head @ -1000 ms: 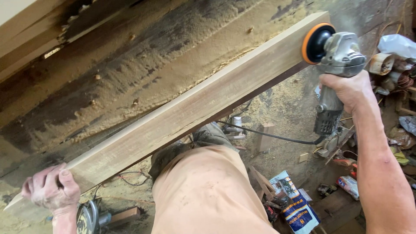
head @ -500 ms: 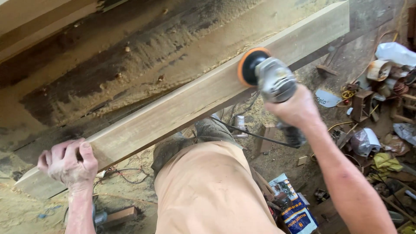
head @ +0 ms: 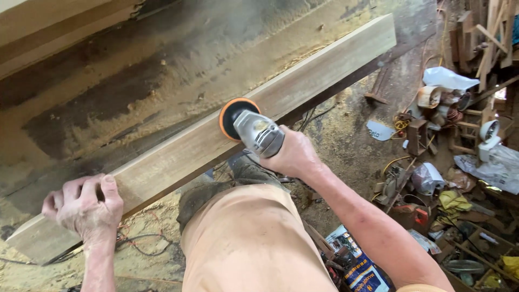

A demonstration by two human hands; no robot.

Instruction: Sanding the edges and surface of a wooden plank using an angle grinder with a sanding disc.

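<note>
Midway along the plank (head: 303, 81), right hand (head: 294, 154) grip clamps the sander (head: 251, 127); left hand (head: 84, 205) grips its near end.

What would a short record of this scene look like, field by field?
Left hand: grips the near end of the plank
Right hand: holds a grey sander
Sander disc: orange-rimmed, against the plank near its middle
Plank: long, pale, slanting from lower left to upper right
Surface behind: sawdust-covered boards
Floor at right: scattered clutter
</note>
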